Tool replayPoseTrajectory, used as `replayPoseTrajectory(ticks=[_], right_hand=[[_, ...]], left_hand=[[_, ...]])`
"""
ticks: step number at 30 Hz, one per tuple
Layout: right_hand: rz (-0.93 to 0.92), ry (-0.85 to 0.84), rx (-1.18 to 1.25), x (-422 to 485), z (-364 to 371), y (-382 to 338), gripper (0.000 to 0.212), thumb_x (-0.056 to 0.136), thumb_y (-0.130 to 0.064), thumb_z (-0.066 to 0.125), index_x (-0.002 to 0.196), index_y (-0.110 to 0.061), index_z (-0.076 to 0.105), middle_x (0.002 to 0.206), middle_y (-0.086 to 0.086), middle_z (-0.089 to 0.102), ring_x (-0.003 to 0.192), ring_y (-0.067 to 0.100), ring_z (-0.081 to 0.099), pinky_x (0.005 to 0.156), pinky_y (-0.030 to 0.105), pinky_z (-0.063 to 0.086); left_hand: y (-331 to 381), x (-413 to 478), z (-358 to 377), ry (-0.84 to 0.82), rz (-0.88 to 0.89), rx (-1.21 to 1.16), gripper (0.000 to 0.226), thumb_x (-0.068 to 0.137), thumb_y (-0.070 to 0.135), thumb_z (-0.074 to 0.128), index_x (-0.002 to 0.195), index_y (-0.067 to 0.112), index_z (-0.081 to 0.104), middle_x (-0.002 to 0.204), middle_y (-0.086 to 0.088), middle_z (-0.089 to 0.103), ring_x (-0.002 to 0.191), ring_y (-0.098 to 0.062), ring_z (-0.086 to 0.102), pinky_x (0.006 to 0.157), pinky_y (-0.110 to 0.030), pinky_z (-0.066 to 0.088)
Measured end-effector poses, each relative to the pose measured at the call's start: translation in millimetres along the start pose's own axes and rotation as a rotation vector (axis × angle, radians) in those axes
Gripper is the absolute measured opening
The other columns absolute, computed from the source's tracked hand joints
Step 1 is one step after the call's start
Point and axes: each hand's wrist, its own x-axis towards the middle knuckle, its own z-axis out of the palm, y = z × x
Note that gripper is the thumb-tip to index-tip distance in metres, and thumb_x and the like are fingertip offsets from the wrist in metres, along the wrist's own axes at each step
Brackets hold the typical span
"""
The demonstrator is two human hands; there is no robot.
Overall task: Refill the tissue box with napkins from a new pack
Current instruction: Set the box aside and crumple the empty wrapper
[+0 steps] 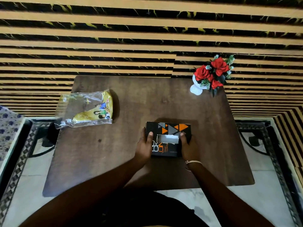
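A black tissue box (168,128) with orange and grey triangles lies flat on the dark wooden table (147,99), near its front middle. White napkins (168,138) show through the rectangular slot in its top. My left hand (144,145) grips the box's left side, thumb on top beside the slot. My right hand (188,146) grips the right side the same way. An opened clear and yellow plastic napkin pack (86,110) lies flat and looks empty at the table's left edge.
A white vase of red artificial roses (211,74) stands at the table's back right corner. A striped black and tan wall rises right behind the table. A patterned cloth surface (8,128) sits at the far left. Tiled floor surrounds the table.
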Motion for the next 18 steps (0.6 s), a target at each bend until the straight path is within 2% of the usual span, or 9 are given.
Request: replayPoseTrajectory(ticks=[2, 3, 4, 6, 8, 10, 14, 18], right_hand=[[0.004, -0.026, 0.029, 8.7, 3.0, -15.8, 0.043, 0.095, -0.045, 0.052, 0.115, -0.008, 0.055, 0.100, 0.003, 0.064, 0.091, 0.020, 0.064, 0.064, 0.022, 0.044], [-0.012, -0.024, 0.038, 13.6, 5.6, -25.4, 0.040, 0.096, -0.042, 0.053, 0.116, -0.008, 0.054, 0.100, 0.003, 0.063, 0.089, 0.020, 0.064, 0.062, 0.021, 0.042], [-0.014, -0.022, 0.035, 18.9, 8.0, -34.4, 0.041, 0.096, -0.042, 0.053, 0.119, -0.008, 0.054, 0.102, 0.004, 0.063, 0.093, 0.024, 0.064, 0.065, 0.024, 0.044], [-0.036, -0.023, 0.016, 31.6, 13.1, -51.8, 0.047, 0.095, -0.044, 0.052, 0.125, -0.008, 0.052, 0.115, 0.013, 0.064, 0.107, 0.034, 0.062, 0.084, 0.034, 0.048], [-0.045, -0.051, -0.008, 46.7, 18.6, -70.7, 0.054, 0.096, -0.046, 0.050, 0.133, -0.007, 0.048, 0.128, 0.016, 0.060, 0.116, 0.036, 0.058, 0.095, 0.038, 0.044], [-0.054, -0.074, -0.008, 59.0, 22.9, -91.4, 0.062, 0.095, -0.049, 0.049, 0.139, -0.007, 0.042, 0.136, 0.017, 0.055, 0.123, 0.037, 0.054, 0.102, 0.042, 0.042], [-0.069, -0.099, -0.037, 84.7, 30.2, -130.8, 0.063, 0.098, -0.042, 0.048, 0.146, -0.004, 0.032, 0.146, 0.019, 0.044, 0.132, 0.036, 0.045, 0.104, 0.037, 0.036], [-0.056, -0.149, -0.037, 111.3, 42.3, -160.0, 0.064, 0.097, -0.042, 0.049, 0.148, -0.008, 0.031, 0.147, 0.016, 0.044, 0.130, 0.035, 0.047, 0.099, 0.035, 0.038]], left_hand=[[0.2, 17.7, -3.8, 0.004, -0.022, -0.063, 0.078, 0.079, 0.084, 0.035, 0.147, 0.046, 0.024, 0.153, -0.003, 0.042, 0.137, -0.026, 0.046, 0.112, -0.055, 0.036], [3.9, 24.9, -6.7, 0.001, -0.022, -0.114, 0.077, 0.074, 0.088, 0.037, 0.141, 0.050, 0.031, 0.146, -0.004, 0.051, 0.129, -0.026, 0.054, 0.107, -0.056, 0.042], [6.1, 34.9, -8.5, 0.002, -0.021, -0.140, 0.073, 0.072, 0.089, 0.039, 0.135, 0.052, 0.038, 0.138, -0.004, 0.058, 0.121, -0.026, 0.060, 0.102, -0.055, 0.047], [28.0, 40.6, -17.0, 0.014, -0.009, -0.179, 0.072, 0.075, 0.083, 0.040, 0.137, 0.045, 0.041, 0.132, -0.004, 0.062, 0.114, -0.025, 0.064, 0.099, -0.052, 0.051], [56.2, 43.6, -26.6, 0.026, 0.007, -0.200, 0.069, 0.086, 0.072, 0.039, 0.142, 0.032, 0.039, 0.129, -0.005, 0.063, 0.111, -0.024, 0.064, 0.096, -0.048, 0.053], [76.7, 53.2, -35.0, 0.037, 0.027, -0.225, 0.054, 0.096, 0.059, 0.039, 0.139, 0.028, 0.042, 0.120, -0.004, 0.066, 0.104, -0.022, 0.066, 0.091, -0.045, 0.056], [107.7, 82.6, -49.3, 0.053, 0.052, -0.245, 0.048, 0.100, 0.052, 0.038, 0.142, 0.028, 0.038, 0.122, -0.008, 0.064, 0.102, -0.026, 0.066, 0.088, -0.048, 0.057], [121.0, 120.2, -60.1, 0.062, 0.046, -0.284, 0.059, 0.090, 0.060, 0.043, 0.142, 0.032, 0.037, 0.133, -0.010, 0.060, 0.118, -0.032, 0.060, 0.099, -0.056, 0.050]])
